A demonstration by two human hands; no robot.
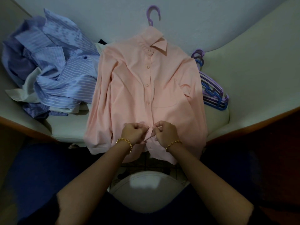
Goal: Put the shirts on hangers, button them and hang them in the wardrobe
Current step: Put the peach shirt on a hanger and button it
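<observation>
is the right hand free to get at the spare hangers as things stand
Probably not right away: the right hand is pinching the pink shirt placket with the left hand. The spare hangers lie uncovered at the shirt's right edge, so the path looks open once it lets go.

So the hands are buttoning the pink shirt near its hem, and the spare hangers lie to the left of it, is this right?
Not quite. The head view shows the spare hangers to the right of the pink shirt; the hands are indeed buttoning near its hem.

head view, looking steeply down, close overhead
</observation>
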